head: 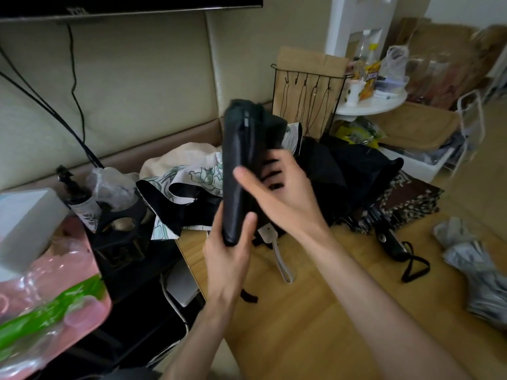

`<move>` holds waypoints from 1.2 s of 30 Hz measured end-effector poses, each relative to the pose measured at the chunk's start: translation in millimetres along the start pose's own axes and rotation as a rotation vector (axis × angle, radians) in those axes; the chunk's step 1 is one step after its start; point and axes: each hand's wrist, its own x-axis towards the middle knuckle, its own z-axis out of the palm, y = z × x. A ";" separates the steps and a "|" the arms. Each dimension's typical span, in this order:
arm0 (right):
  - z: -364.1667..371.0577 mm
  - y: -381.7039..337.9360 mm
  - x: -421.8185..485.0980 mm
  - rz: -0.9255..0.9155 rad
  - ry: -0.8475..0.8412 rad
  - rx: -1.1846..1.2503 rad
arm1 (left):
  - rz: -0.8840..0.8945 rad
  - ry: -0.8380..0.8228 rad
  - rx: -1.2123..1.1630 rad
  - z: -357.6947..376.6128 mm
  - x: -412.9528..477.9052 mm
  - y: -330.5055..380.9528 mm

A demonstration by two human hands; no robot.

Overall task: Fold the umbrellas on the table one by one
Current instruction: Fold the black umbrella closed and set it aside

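A person holds a half-rolled black folding umbrella nearly upright above the left edge of the wooden table. The left hand grips its lower end and the right hand is wrapped round the middle, thumb across the front and fingers curled into the loose folds. With the long axis running bottom to top between the hands, the higher right hand looks better placed to wind the canopy. Three more lie unfolded along the far edge: a floral umbrella, a black umbrella and a brown patterned umbrella.
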 end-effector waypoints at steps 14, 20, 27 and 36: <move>-85.5 29.1 30.7 -0.020 -0.145 0.038 | -0.052 -0.008 0.001 -29.9 18.5 0.7; -108.1 24.1 27.1 0.089 -0.456 0.362 | -0.056 -0.001 0.007 -27.8 23.5 -4.2; -107.7 29.2 34.0 0.004 -0.469 -0.211 | -0.034 0.011 0.016 -28.1 26.0 1.7; -101.8 29.2 28.2 0.290 -0.618 0.427 | 0.014 -0.032 0.096 -32.7 48.3 2.6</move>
